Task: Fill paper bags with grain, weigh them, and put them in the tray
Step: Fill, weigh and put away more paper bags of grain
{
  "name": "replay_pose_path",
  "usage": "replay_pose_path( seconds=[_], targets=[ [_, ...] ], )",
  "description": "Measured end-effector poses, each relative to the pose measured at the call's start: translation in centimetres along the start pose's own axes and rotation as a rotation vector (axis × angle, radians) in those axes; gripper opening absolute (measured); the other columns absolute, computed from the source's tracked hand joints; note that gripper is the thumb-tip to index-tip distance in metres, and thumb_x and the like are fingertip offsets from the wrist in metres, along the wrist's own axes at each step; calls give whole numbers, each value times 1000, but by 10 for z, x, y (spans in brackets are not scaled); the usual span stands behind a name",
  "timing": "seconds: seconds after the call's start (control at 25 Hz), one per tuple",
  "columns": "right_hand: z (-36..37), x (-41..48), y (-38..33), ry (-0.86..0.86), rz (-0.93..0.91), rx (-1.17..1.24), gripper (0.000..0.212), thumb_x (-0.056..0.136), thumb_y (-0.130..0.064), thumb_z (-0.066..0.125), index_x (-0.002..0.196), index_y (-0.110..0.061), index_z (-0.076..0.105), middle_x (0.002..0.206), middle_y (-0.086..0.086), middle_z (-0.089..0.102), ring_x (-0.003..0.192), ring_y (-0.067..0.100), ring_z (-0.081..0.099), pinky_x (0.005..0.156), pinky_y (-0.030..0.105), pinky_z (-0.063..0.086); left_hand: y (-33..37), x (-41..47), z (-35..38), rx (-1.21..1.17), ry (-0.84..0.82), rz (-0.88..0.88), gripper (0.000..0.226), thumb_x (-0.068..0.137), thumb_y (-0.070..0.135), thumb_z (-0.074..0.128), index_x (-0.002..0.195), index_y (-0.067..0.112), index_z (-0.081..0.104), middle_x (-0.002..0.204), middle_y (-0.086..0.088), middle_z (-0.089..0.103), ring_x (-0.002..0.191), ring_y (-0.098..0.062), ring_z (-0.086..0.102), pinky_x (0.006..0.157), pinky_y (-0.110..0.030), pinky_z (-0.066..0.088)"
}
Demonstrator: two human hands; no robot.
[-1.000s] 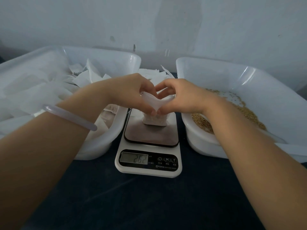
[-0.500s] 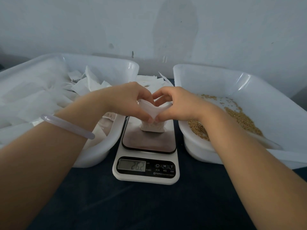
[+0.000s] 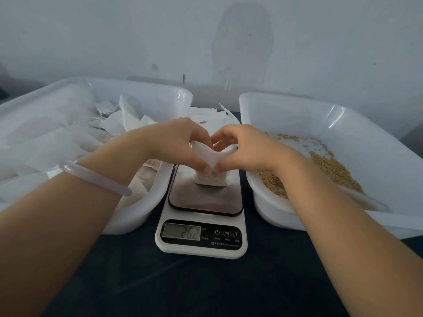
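While one bag [image 3: 210, 179] stands on one scale [image 3: 203, 202], centre frame, left hand [image 3: 178, 145] and right hand [image 3: 247, 148] pinch its top; two trays, left tray [image 3: 137, 89] and right tray [image 3: 297, 115], flank it

Bare forearms, a translucent pale bangle [image 3: 96, 178] on the left wrist

Your head camera, looking forward and down, close over the kitchen scale [image 3: 201, 225] mid-frame, wall [image 3: 206, 30] along top

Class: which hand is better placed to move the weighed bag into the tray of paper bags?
Probably left: both hands pinch the bag, but the left hand sits beside that tray.
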State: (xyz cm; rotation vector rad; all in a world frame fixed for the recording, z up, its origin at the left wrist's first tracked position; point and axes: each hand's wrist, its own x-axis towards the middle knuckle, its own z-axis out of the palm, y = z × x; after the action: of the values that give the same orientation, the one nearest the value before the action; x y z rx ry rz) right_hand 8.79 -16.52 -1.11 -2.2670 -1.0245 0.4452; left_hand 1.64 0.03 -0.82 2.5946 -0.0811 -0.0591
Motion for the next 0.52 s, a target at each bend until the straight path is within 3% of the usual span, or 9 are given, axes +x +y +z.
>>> replay_pose_path(
  seconds=[0.12,0.2,0.32,0.4,0.52],
  targets=[
    [3,0,-2,30,1,-69,30,65,-26,79,86,-35,60,92,-17,64,87,1,59,70,22,46,1,-1,-2,16,-3,-6,22,65,33,82,79,37,66,78,12,64,74,-6,58,71,-27,46],
    [3,1,0,55,-15,-112,15,68,-25,76,74,-31,65,73,-16,62,68,-2,56,57,20,40,3,-2,-1,59,-3,-21,20,62,38,82,67,36,62,66,11,59,62,-3,52,61,-24,40],
    [3,1,3,138,-77,-54,9,71,-25,76,71,-23,67,65,-10,61,55,-1,53,47,13,39,6,-2,1,85,52,-53,24,64,35,80,60,28,58,53,11,48,49,-2,45,47,-15,32],
    [0,2,3,279,-118,110,13,72,-24,78,78,-21,67,74,-6,67,63,-1,58,56,10,44,8,-1,-7,34,245,-42,32,70,24,76,55,20,49,50,7,41,50,-7,41,45,-16,31],
    [-2,4,4,358,-79,280,32,72,-33,77,98,-30,59,85,-12,68,84,-3,62,70,15,46,-3,-1,-29,-95,864,-146,40,76,15,67,55,19,33,51,5,35,50,-16,33,46,-25,26]
  ],
)
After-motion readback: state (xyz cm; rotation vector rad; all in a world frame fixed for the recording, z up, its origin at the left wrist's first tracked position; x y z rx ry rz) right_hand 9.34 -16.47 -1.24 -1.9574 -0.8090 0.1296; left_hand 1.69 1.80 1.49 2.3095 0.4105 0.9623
